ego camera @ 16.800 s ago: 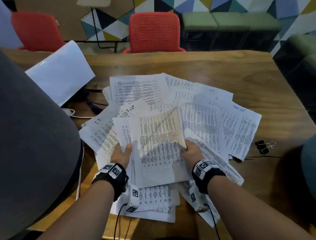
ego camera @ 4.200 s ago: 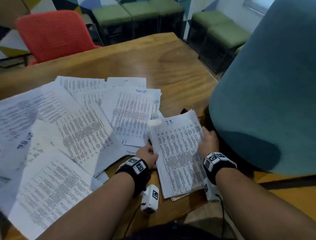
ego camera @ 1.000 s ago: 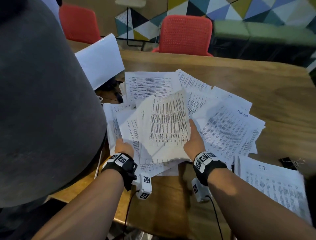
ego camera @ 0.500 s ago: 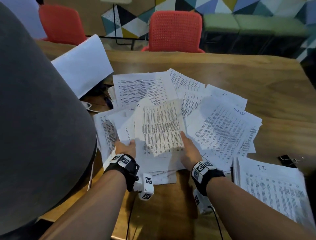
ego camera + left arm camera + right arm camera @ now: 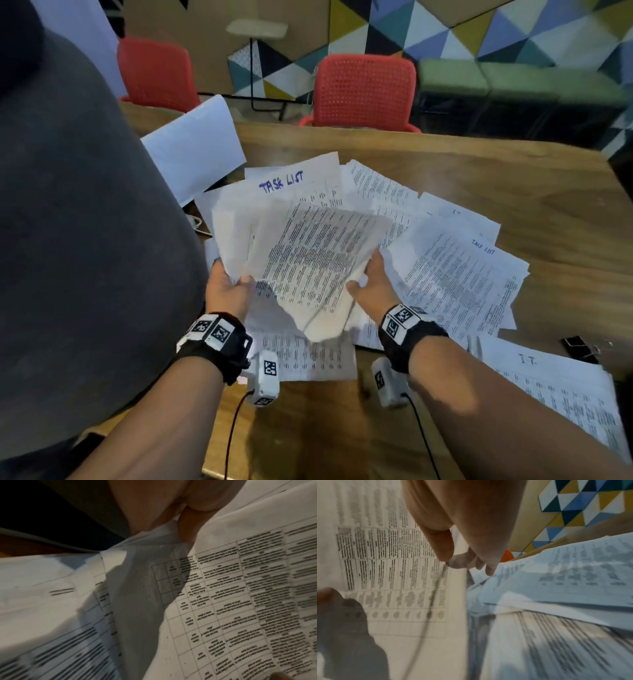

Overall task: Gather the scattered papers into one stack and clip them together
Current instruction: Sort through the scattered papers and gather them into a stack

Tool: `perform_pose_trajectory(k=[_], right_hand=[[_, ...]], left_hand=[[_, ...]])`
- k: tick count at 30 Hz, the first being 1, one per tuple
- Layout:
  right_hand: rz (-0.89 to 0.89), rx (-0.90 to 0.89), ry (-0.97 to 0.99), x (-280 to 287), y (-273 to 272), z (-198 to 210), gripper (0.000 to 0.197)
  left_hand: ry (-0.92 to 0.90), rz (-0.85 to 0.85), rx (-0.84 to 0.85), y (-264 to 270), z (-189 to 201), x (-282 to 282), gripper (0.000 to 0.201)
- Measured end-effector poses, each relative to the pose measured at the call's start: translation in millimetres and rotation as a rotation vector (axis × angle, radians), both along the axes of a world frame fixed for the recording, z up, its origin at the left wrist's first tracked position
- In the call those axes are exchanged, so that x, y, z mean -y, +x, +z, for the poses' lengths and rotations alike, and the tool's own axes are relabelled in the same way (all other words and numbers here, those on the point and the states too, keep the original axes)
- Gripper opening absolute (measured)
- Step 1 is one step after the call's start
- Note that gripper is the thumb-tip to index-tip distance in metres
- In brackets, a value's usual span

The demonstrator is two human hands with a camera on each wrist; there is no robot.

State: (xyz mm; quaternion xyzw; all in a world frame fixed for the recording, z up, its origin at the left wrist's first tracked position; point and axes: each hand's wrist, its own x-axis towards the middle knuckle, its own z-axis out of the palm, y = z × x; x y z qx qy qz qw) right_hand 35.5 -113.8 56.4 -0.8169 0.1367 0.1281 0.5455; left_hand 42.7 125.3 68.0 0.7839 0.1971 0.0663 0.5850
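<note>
Both hands hold one loose bundle of printed papers (image 5: pixel 308 260) lifted above the wooden counter (image 5: pixel 513 178). The left hand (image 5: pixel 227 287) has its grip closed on the left edge of the bundle, with the thumb on top of the sheets; the left wrist view shows the thumb pressing on a printed table page (image 5: pixel 240 601). The right hand (image 5: pixel 371 284) has its grip closed on the right edge, and in the right wrist view its thumb and fingers (image 5: pixel 443 545) pinch the edge of the page (image 5: pixel 393 561). The bundle is uneven, its sheets are fanned out and one lower corner hangs down. Under it and to the right, more scattered papers (image 5: pixel 455 274) lie overlapping in the middle of the counter, one marked "TASK LIST". A separate stack (image 5: pixel 561 404) marked "I.T." lies near the right edge of the counter, and a black binder clip (image 5: pixel 580 346) lies just beside it.
</note>
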Motion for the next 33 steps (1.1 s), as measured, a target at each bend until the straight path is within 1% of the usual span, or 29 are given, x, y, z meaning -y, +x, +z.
perform_pose_trajectory(k=[1, 3, 5, 7, 10, 11, 13, 16, 19, 21, 22, 23, 24, 26, 28, 30, 31, 33], right_hand=[[-0.039, -0.002, 0.065, -2, 3, 9, 0.086], [-0.105, 0.061, 0.174, -10, 8, 25, 0.083], [-0.154, 0.174, 0.235, -20, 10, 38, 0.073], [-0.185, 0.275, 0.287, -27, 7, 46, 0.06], [-0.198, 0.39, 0.317, -31, -4, 56, 0.041], [-0.19, 0.415, 0.318, -30, -8, 56, 0.038], [-0.175, 0.435, 0.323, -28, -15, 54, 0.042], [-0.164, 0.4, 0.336, -21, -22, 48, 0.049], [-0.119, 0.346, 0.24, -19, -25, 39, 0.043], [-0.082, 0.32, 0.072, -20, -27, 30, 0.029], [-0.056, 0.314, -0.021, -21, -29, 27, 0.022], [-0.05, 0.303, -0.083, -20, -30, 24, 0.019], [-0.059, 0.29, -0.098, -19, -31, 24, 0.018], [-0.122, 0.307, -0.062, -15, -32, 29, 0.011], [-0.225, 0.363, -0.042, -5, -34, 42, 0.009], [-0.325, 0.404, -0.074, 9, -38, 53, 0.017], [-0.374, 0.404, -0.115, 18, -41, 56, 0.022], [-0.459, 0.376, -0.202, 41, -49, 56, 0.027]], left_hand=[[-0.031, -0.007, 0.032, 1, 7, -1, 0.043], [-0.094, -0.035, 0.092, 4, 18, -2, 0.041], [-0.163, -0.061, 0.14, 5, 30, 0, 0.04], [-0.163, -0.07, 0.173, 5, 36, 2, 0.04], [-0.23, -0.033, 0.216, -1, 37, 8, 0.051], [-0.241, -0.027, 0.211, -5, 37, 11, 0.052], [-0.241, -0.03, 0.2, -11, 32, 13, 0.052], [-0.274, -0.048, 0.158, -14, 21, 16, 0.056], [-0.312, -0.097, 0.076, -17, 13, 17, 0.06], [-0.294, -0.143, 0.029, -20, 7, 19, 0.06], [-0.277, -0.151, 0.015, -21, 4, 21, 0.057], [-0.252, -0.151, -0.005, -21, 5, 24, 0.051], [-0.222, -0.153, -0.015, -21, 5, 27, 0.045], [-0.158, -0.176, 0.005, -19, 12, 35, 0.039], [-0.105, -0.192, 0.054, -13, 21, 45, 0.033], [-0.048, -0.234, 0.096, -6, 31, 59, 0.032], [-0.01, -0.272, 0.098, -5, 35, 69, 0.032], [0.1, -0.365, 0.078, -5, 37, 91, 0.034]])
